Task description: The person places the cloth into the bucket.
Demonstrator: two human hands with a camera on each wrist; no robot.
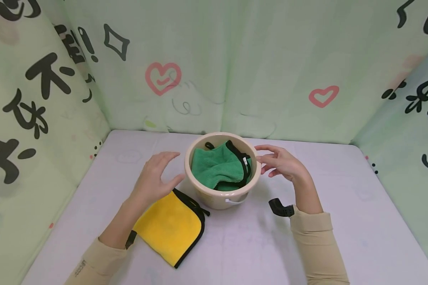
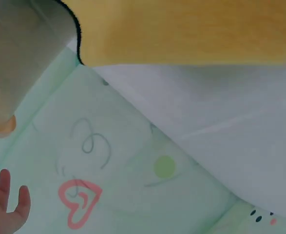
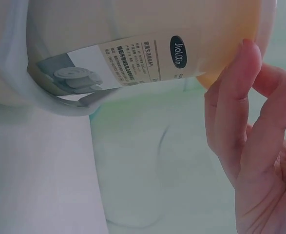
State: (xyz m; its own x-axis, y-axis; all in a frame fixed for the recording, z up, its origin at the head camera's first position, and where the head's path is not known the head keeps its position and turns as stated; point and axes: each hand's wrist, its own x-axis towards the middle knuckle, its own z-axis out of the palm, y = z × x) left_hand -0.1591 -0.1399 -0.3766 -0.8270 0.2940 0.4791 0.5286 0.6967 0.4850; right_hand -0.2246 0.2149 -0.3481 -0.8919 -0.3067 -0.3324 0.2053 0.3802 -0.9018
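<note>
A cream bucket (image 1: 214, 200) with a white handle (image 1: 235, 202) stands on the table, and a green towel (image 1: 217, 164) with black edging lies folded inside it. My left hand (image 1: 157, 174) is held at the bucket's left side, fingers spread and nothing in them. Under that forearm lies a yellow towel (image 1: 171, 229) with a black border, partly covered by the arm. On the other side, the fingertips of my right hand (image 1: 281, 162) are right at the rim, fingers loosely bent. In the right wrist view a printed label (image 3: 133, 63) shows on the bucket's wall.
The table (image 1: 342, 221) has a pale lilac cover. Light green curtains (image 1: 271, 59) with drawn hearts and black characters enclose its back and both sides, the back one close behind the bucket. A black wrist mount (image 1: 281, 208) sticks out from the right sleeve.
</note>
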